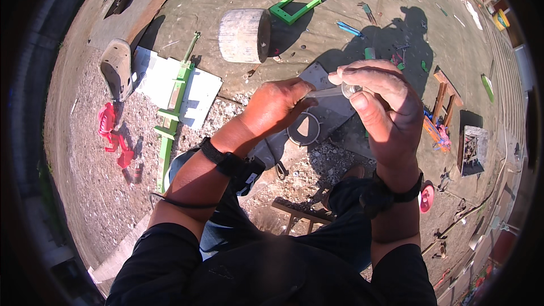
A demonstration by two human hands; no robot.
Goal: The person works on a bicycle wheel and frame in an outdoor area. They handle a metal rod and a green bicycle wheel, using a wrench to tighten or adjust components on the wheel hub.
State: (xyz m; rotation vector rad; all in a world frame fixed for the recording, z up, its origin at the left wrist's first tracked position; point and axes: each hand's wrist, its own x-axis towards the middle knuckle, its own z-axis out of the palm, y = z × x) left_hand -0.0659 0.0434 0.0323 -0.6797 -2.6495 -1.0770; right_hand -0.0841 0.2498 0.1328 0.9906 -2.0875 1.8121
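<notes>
Between my two hands runs a narrow, pale, see-through strip of tape [326, 93], pulled taut. My left hand [273, 103] pinches its left end between thumb and fingers. Curled around a small roll of tape [349, 90] at the other end is my right hand [388, 99], its fingers hiding much of the roll. Below the strip, a dark round ring-shaped thing [304, 129] with a light centre lies on a grey board [334, 105] on the ground.
A long green metal frame [177, 93] lies on white sheets [205, 92] to the left, near a red tool-like thing [106, 120]. Ahead are a whitish drum [241, 35], a green U-shaped frame [291, 16] and a blue-handled tool [349, 29]. Rightward, a wooden stool [441, 102] and metal box [474, 150].
</notes>
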